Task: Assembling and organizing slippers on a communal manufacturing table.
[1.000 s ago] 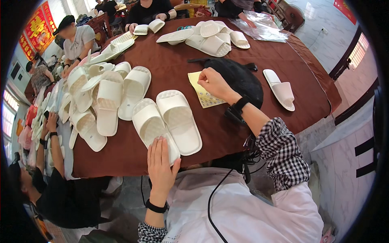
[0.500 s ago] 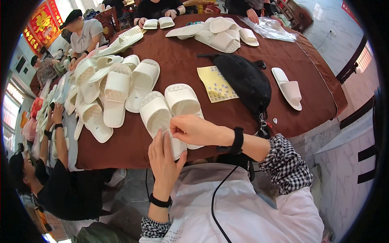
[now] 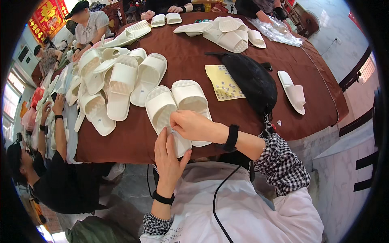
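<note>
A pair of white slippers lies at the table's near edge, a left slipper (image 3: pixel 162 99) and a right slipper (image 3: pixel 189 90), heels toward me. My left hand (image 3: pixel 168 156) rests over the left slipper's heel, fingers stretched along its side and thumb near the other edge. With fingers curled together, my right hand (image 3: pixel 196 126) bears on the same slipper's insole, just behind the strap. A small mark shows by its fingertips; whatever they pinch is hidden. Beyond the pair lies a yellow sheet (image 3: pixel 221 88) of small printed stickers, partly under a black bag (image 3: pixel 253 83).
A heap of white slippers (image 3: pixel 121 81) lies to the left, another pile (image 3: pixel 229 34) at the far side. One slipper (image 3: pixel 292 92) lies apart on the right, clear plastic bags (image 3: pixel 277 32) farther back. Other people work around the brown-covered table (image 3: pixel 121 150).
The whole view has shifted slightly, so the table's things appear a little farther right and higher. Both hands stay on the left slipper; my right fingertips have moved slightly, showing a small mark.
</note>
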`<action>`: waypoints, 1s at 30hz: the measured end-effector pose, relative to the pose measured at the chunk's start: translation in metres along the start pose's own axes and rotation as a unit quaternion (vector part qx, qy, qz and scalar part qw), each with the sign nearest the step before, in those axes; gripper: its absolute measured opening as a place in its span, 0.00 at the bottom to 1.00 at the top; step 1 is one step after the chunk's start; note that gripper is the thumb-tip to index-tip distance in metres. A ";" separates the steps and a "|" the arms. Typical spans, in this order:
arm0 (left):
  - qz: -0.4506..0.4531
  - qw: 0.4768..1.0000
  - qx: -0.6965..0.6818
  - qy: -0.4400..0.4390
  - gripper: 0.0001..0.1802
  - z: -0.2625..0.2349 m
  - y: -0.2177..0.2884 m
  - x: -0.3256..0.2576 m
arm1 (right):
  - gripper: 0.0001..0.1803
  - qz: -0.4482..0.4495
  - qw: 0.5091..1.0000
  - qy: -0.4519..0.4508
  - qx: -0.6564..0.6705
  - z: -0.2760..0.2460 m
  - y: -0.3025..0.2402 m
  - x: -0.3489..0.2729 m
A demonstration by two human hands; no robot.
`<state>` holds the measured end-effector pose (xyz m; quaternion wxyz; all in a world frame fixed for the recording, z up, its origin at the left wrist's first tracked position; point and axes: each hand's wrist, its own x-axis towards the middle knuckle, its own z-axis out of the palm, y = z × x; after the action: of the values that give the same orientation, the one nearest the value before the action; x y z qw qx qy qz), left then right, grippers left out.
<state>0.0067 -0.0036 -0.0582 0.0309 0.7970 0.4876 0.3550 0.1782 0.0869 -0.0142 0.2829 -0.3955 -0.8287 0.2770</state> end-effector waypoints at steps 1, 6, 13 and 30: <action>-0.001 1.000 0.000 0.001 0.41 0.000 0.000 0.000 | 0.04 0.006 1.000 -0.011 -0.012 -0.001 -0.002 0.001; -0.002 1.000 -0.016 0.015 0.42 0.004 -0.001 -0.002 | 0.04 0.013 0.999 -0.015 -0.038 0.000 -0.007 0.001; -0.006 0.999 -0.029 0.020 0.43 0.003 0.000 -0.002 | 0.04 0.010 0.998 -0.009 -0.069 0.006 -0.004 0.000; -0.018 0.999 -0.029 -0.001 0.38 0.000 0.004 0.003 | 0.05 0.019 0.995 0.041 -0.086 0.016 0.001 0.002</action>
<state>0.0104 -0.0036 -0.0552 0.0608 0.7870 0.4915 0.3679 0.1672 0.0853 -0.0255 0.2762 -0.4449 -0.8295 0.1942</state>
